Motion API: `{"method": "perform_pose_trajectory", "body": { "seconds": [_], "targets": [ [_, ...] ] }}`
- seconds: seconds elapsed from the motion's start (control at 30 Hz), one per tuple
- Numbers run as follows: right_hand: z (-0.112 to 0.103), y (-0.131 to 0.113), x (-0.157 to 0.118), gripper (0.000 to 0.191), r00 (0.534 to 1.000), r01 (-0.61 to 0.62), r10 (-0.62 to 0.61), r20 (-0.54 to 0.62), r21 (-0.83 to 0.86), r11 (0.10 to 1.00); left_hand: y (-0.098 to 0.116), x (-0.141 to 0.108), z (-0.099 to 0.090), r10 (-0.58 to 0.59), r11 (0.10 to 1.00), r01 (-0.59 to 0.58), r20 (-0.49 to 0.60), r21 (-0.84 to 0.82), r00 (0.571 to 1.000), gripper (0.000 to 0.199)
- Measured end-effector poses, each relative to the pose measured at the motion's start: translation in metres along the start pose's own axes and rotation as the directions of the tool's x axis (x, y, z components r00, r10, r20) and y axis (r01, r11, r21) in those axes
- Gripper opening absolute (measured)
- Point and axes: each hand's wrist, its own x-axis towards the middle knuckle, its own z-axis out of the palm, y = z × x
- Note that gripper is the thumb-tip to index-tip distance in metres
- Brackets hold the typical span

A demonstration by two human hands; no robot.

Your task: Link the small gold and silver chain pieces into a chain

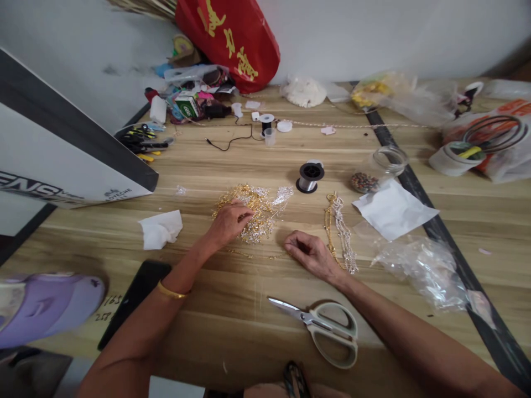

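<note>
My left hand (pixel 230 222) rests over a heap of tangled gold and silver beaded chains (pixel 259 226). Its thumb and forefinger are pinched together at the heap; what they hold, if anything, is too small to make out. A thin gold chain (pixel 257 255) lies stretched across the wood just below the heap. Its right end runs to the fingertips of my right hand (pixel 307 253), which are closed on it. Just right of that hand lie strands of gold chain (pixel 329 224) and silver chain (pixel 343 237). Scissors with pale handles (pixel 334 331) lie nearer to me, blades pointing left.
Beyond the heap stand a wire spool (pixel 310 178) and a glass jar of beads (pixel 379 168). White paper (pixel 394 209) and clear plastic bags (pixel 427 271) lie at right. A folded tissue (pixel 161 229), a dark phone-like slab (pixel 135 301) and a large box (pixel 74 149) are at left.
</note>
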Motion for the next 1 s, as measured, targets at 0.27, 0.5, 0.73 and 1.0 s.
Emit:
{"method": "perform_pose_trajectory", "body": {
  "seconds": [0.27, 0.5, 0.73, 1.0],
  "targets": [
    [0.0, -0.001, 0.0, 0.018, 1.0, 0.002, -0.002, -0.006, -0.003, 1.0, 0.01, -0.013, -0.003, 0.034, 0.994, -0.042, 0.08, 0.099, 0.996, 0.01],
    [0.0, -0.002, 0.0, 0.018, 1.0, -0.002, 0.001, -0.007, -0.011, 1.0, 0.011, -0.014, -0.002, 0.087, 0.995, -0.094, 0.127, 0.044, 0.988, 0.016],
    [-0.001, -0.003, -0.001, 0.016, 1.0, 0.016, -0.017, -0.007, -0.016, 1.0, 0.01, -0.009, -0.006, 0.017, 0.998, -0.023, 0.099, 0.057, 0.995, 0.014],
    [0.0, -0.002, -0.001, 0.015, 1.0, 0.01, -0.01, -0.007, -0.006, 1.0, -0.001, -0.012, -0.01, -0.017, 0.995, 0.012, 0.051, 0.097, 0.999, 0.009]
  ]
}}
